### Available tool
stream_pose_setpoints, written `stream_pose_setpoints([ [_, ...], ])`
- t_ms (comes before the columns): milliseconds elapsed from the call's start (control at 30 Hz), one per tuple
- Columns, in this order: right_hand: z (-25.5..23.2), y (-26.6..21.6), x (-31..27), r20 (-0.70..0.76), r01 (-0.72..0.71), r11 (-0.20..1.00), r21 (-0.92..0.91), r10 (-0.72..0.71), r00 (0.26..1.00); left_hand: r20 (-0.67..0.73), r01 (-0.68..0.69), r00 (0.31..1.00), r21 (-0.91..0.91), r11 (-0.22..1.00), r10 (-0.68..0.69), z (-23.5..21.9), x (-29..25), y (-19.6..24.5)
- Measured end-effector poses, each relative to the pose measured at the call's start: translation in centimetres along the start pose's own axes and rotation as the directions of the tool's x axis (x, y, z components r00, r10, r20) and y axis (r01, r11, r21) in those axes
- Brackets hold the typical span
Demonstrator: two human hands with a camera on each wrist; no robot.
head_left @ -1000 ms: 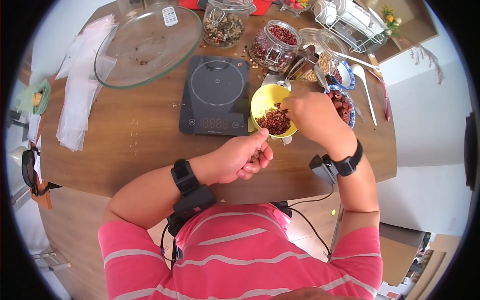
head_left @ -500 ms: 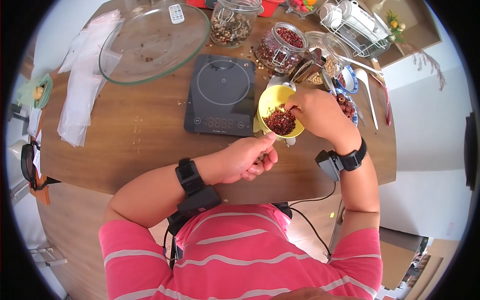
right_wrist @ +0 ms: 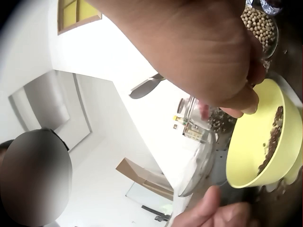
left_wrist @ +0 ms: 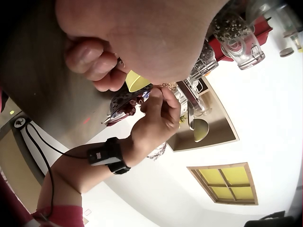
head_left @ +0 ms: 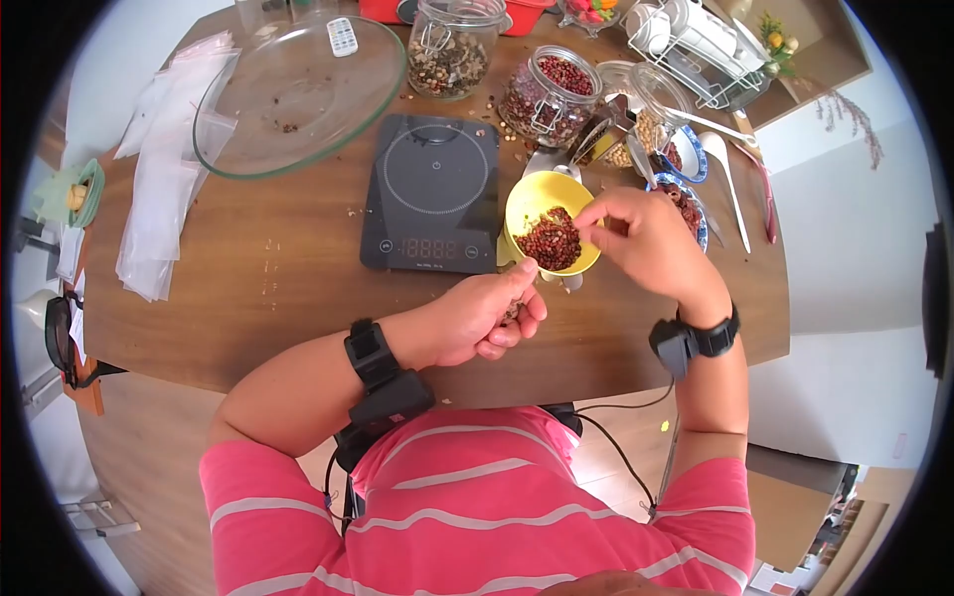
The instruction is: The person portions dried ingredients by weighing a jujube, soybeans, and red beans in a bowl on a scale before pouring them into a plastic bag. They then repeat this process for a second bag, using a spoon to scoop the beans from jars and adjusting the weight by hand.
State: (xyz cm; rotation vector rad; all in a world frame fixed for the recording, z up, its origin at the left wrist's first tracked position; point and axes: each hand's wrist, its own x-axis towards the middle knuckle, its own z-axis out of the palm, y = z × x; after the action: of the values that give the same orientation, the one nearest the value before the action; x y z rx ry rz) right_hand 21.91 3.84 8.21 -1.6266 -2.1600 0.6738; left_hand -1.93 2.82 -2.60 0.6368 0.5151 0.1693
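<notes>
In the head view a yellow bowl (head_left: 527,191) holds a heap of dark red beans (head_left: 550,241) mixed with paler bits. My right hand (head_left: 646,238) hovers at the bowl's right side, thumb and forefinger close together over the rim; I cannot tell if a small piece is between them. Just in front of the bowl, my left hand (head_left: 487,316) curls its fingers round some small brown dried pieces (head_left: 511,312), thumb pointing at the near rim. The right wrist view shows the bowl (right_wrist: 255,137) below the right fingertips. The left palm hides most of its load in the left wrist view.
A black kitchen scale (head_left: 434,194) lies left of the bowl. Behind stand a jar of red beans (head_left: 542,104) and a jar of mixed dried goods (head_left: 449,60). A glass dish (head_left: 248,109) and plastic bags (head_left: 159,209) are farther left. Dried dates (head_left: 681,207) sit at right.
My right hand has drawn back from inside the bowl to its right rim, with its fingers less deep among the beans. The left hand keeps its hold beside the bowl.
</notes>
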Motion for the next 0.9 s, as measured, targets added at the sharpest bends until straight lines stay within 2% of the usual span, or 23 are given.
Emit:
stream_pose_setpoints([
  [67,0.7,-1.6,-0.9,0.065,0.067,0.984,0.165,-0.078,0.995,-0.039,0.006,0.999,-0.059,0.998,-0.008,0.4,-0.2,0.2],
  [100,1.0,-2.3,-1.2,0.095,0.197,0.967,0.161,-0.214,0.972,-0.039,0.008,0.999,-0.059,0.998,-0.01,0.3,-0.1,0.2],
  [200,1.6,-3.0,-1.2,0.101,0.24,0.954,0.178,-0.26,0.96,-0.042,0.001,0.999,-0.118,0.993,-0.006,0.1,0.1,0.2],
  [267,1.5,-1.4,-0.2,-0.03,0.205,0.979,0.0,-0.205,0.978,-0.034,0.019,0.999,-0.103,0.994,-0.022,-0.1,0.2,0.1],
  [300,1.3,-0.7,0.4,-0.027,0.208,0.978,0.0,-0.208,0.978,-0.036,0.016,0.999,-0.106,0.994,-0.019,-0.1,0.1,0.1],
  [367,1.2,0.5,1.3,-0.061,0.214,0.916,-0.338,-0.248,0.967,-0.031,0.034,0.999,-0.087,0.996,-0.037,0.0,0.2,0.0],
  [400,1.5,1.0,1.7,-0.061,0.215,0.915,-0.341,-0.25,0.966,-0.029,0.032,0.999,-0.086,0.996,-0.035,0.0,0.2,0.1],
  [467,2.5,1.9,2.2,-0.055,0.193,0.845,-0.498,-0.253,0.966,-0.026,0.02,0.999,-0.059,0.998,-0.022,0.0,0.1,-0.1],
  [500,2.9,2.0,2.4,-0.054,0.194,0.845,-0.498,-0.253,0.966,-0.026,0.02,0.999,-0.06,0.998,-0.022,0.0,0.1,-0.1],
  [567,3.6,2.0,2.8,0.01,0.146,0.739,-0.658,-0.186,0.983,0.004,0.029,1.0,-0.054,0.998,-0.029,-0.2,0.1,-0.1],
  [800,4.2,2.6,3.2,0.061,0.148,0.726,-0.671,-0.145,0.988,-0.002,0.015,1.0,0.001,1.0,-0.015,0.1,-0.1,-0.1],
  [900,4.1,2.9,3.3,0.047,0.185,0.784,-0.593,-0.196,0.979,-0.002,0.015,1.0,0.019,1.0,-0.015,0.2,-0.1,-0.1],
])
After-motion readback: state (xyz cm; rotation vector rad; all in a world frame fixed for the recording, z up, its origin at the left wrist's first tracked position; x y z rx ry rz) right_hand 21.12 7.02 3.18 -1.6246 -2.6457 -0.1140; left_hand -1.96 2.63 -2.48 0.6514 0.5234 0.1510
